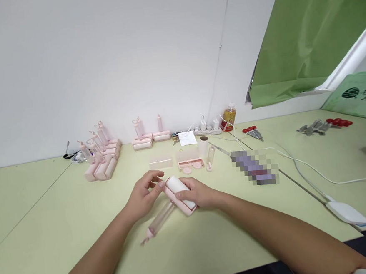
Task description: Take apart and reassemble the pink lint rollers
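Note:
Near the middle of the table my right hand [195,192] is wrapped round a pink holder [176,202] with a white roll [180,191] in it, its thumb lying across the roll. My left hand [148,191] is at the holder's upper left end, thumb and index finger touching the edge there, the other fingers apart. A clear tube handle [160,219] with a pink end and a loop slants down to the left from the holder. Just behind the hands lie a pink open case [191,165], two pink round caps, a clear cover [160,162] and a short clear handle [211,158].
Several pink rollers [102,169] stand at the back left, others [142,144] by the wall. A brown tube [204,144], power strip [207,132], bottle [228,118] and cables are behind. Right: a blurred purple item [254,168], red-handled tools [253,133] and a white device [347,213].

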Available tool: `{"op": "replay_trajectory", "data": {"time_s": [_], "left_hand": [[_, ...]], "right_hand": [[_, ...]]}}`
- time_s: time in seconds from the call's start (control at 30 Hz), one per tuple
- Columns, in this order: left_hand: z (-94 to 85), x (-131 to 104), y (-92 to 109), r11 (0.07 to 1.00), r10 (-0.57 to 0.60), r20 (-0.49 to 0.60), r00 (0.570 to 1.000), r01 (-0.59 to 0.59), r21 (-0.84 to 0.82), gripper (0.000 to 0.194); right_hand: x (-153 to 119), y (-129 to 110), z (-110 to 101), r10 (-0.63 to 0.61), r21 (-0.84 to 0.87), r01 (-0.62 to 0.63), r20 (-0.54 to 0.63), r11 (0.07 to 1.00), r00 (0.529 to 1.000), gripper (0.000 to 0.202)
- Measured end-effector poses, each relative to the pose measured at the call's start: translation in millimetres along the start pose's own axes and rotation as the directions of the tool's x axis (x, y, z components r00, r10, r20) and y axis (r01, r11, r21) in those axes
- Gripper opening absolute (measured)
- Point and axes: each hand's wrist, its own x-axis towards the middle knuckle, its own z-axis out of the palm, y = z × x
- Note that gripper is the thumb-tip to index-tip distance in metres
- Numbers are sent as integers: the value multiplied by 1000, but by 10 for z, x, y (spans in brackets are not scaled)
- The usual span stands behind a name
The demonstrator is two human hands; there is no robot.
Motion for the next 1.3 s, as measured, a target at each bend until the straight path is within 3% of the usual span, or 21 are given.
{"op": "replay_trajectory", "data": {"time_s": [0.13,0.27,0.47,0.7,0.97,1.13,1.3], "left_hand": [[13,25,-56,964,-163,208,964,201,-176,27],[80,37,-113,889,-256,300,919,346,-301,28],[157,47,-199,860,-309,319,896,407,-309,27],[187,73,-204,827,-366,376,851,483,-288,26],[136,130,-223,817,-428,359,830,524,-238,27],[172,127,-239,866,-423,229,877,466,-183,25],[173,95,-211,884,-401,219,889,439,-162,24]], "right_hand": [[-10,29,-70,88,2,-90,154,996,984,32],[-21,21,-144,162,-70,-150,221,986,962,35],[-82,-94,-136,-43,-349,81,115,933,992,32],[-69,-73,-148,-48,-404,96,127,910,991,34],[47,-32,-123,-51,-345,66,55,936,997,31],[106,21,-115,-39,-382,35,-4,924,999,30],[92,38,-86,-80,-439,36,-83,898,993,30]]}}
